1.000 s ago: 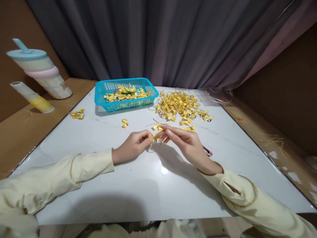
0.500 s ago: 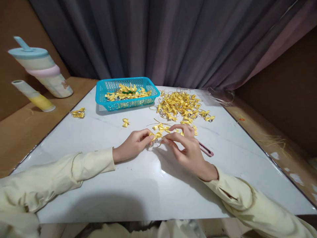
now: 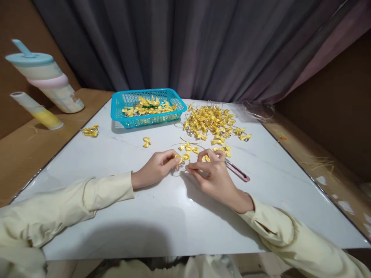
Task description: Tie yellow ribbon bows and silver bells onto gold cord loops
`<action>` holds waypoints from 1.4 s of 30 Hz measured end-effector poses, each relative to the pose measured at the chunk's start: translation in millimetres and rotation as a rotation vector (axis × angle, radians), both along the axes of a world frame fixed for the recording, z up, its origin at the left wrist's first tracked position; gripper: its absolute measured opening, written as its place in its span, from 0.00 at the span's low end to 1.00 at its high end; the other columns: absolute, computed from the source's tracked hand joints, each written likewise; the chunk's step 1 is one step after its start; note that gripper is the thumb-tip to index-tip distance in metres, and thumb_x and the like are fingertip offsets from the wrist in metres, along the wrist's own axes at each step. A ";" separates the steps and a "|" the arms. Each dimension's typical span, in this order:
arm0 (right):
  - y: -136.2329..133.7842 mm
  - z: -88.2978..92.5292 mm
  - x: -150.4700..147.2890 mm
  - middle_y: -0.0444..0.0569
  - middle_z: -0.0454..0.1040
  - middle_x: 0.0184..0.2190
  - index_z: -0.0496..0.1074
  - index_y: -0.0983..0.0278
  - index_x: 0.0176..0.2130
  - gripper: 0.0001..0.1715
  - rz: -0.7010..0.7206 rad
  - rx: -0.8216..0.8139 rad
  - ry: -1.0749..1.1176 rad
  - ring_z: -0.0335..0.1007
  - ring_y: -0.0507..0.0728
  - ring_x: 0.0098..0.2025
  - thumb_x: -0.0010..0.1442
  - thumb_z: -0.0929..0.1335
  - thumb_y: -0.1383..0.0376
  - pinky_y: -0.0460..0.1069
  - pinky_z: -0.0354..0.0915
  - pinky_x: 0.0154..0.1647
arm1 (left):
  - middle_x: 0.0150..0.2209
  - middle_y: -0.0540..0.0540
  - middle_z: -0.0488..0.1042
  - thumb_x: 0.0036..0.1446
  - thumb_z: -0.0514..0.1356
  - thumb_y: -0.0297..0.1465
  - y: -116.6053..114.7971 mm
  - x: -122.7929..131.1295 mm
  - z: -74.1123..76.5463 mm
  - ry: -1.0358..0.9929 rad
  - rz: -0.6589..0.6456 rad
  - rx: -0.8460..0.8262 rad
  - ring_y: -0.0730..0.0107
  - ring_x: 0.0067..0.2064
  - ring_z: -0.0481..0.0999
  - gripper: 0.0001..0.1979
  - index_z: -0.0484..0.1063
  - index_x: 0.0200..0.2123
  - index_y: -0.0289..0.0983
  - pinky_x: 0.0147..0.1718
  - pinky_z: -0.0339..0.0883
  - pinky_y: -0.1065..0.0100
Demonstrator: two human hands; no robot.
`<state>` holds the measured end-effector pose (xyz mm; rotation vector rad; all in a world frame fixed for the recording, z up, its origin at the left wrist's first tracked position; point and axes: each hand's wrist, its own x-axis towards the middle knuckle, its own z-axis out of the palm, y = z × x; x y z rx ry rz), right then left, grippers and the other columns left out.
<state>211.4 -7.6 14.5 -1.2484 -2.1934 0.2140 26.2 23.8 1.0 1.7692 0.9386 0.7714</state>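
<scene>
Yellow bow (image 3: 184, 158) pinched, L hand (image 3: 156, 168); R hand (image 3: 217, 175) arched, pinching cord (image 3: 189, 162); both hands low

White marbled tabletop (image 3: 261, 166) with blue basket (image 3: 114, 114), heap of yellow bows (image 3: 209, 120), pink slotted tool (image 3: 238, 171)

No text, label, brand, number or sign can be read anywhere here.

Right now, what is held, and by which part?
A yellow bow, its left end pinched by the left hand; what the right hand holds, I can't tell.
</scene>
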 end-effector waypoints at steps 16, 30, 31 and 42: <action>-1.0 -5.4 -4.2 0.44 0.71 0.23 0.76 0.62 0.28 0.08 0.004 -0.099 0.071 0.65 0.55 0.35 0.55 0.67 0.70 0.54 0.46 0.42 | 0.25 0.50 0.66 0.59 0.51 0.35 -0.4 -0.3 1.0 0.001 0.006 -0.014 0.72 0.29 0.65 0.12 0.64 0.26 0.35 0.31 0.59 0.69; -3.9 0.9 -13.3 0.44 0.73 0.25 0.76 0.62 0.23 0.14 0.004 -0.396 0.284 0.66 0.53 0.33 0.58 0.66 0.69 0.51 0.54 0.41 | 0.26 0.50 0.68 0.59 0.51 0.35 -3.6 1.6 2.2 0.058 0.063 0.096 0.72 0.30 0.66 0.12 0.66 0.28 0.35 0.31 0.58 0.70; -4.0 0.5 -13.4 0.44 0.74 0.26 0.76 0.61 0.24 0.13 -0.004 -0.389 0.291 0.66 0.53 0.33 0.58 0.66 0.69 0.51 0.53 0.41 | 0.25 0.50 0.67 0.59 0.51 0.35 -3.7 2.1 2.6 0.049 0.067 0.075 0.72 0.30 0.66 0.12 0.66 0.27 0.35 0.30 0.58 0.70; -5.6 1.2 -15.0 0.44 0.73 0.25 0.75 0.62 0.23 0.14 0.007 -0.361 0.349 0.66 0.52 0.32 0.59 0.65 0.69 0.51 0.55 0.42 | 0.22 0.52 0.61 0.53 0.55 0.34 -3.0 10.5 3.3 -0.270 0.138 -0.376 0.75 0.24 0.59 0.11 0.63 0.22 0.35 0.24 0.53 0.71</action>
